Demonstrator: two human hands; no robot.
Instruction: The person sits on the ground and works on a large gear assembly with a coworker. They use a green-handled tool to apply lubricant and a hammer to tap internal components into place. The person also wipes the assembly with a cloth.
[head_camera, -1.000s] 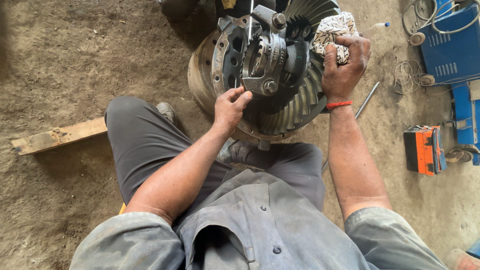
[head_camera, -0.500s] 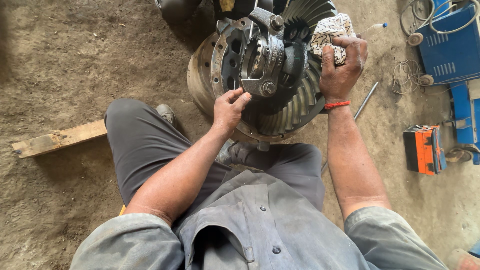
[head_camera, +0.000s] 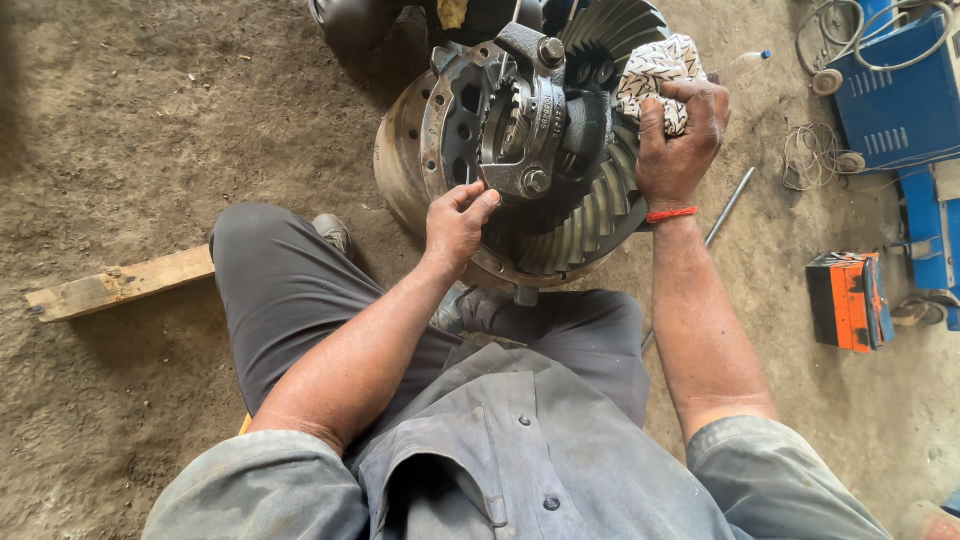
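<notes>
While I look down from the head camera, my left hand (head_camera: 455, 222) rests against the lower edge of the differential carrier (head_camera: 520, 120), its fingers (head_camera: 478, 200) curled loosely and touching the metal just beside a bearing cap bolt (head_camera: 535, 181); they grip nothing that I can make out. My right hand (head_camera: 680, 140) is closed around a patterned rag (head_camera: 655, 75), pressing it against the toothed ring gear (head_camera: 590, 215) on the far side of the assembly. A red band (head_camera: 670, 214) sits on that wrist. The carrier stands on a round metal drum (head_camera: 405, 170) on the dirt floor (head_camera: 120, 130), directly in front of my knees. A wooden plank (head_camera: 120, 283) lies on the ground to my left. To my right, well apart, sit an orange box (head_camera: 845, 300), a blue machine (head_camera: 895, 90) and a thin metal rod (head_camera: 728, 207)
</notes>
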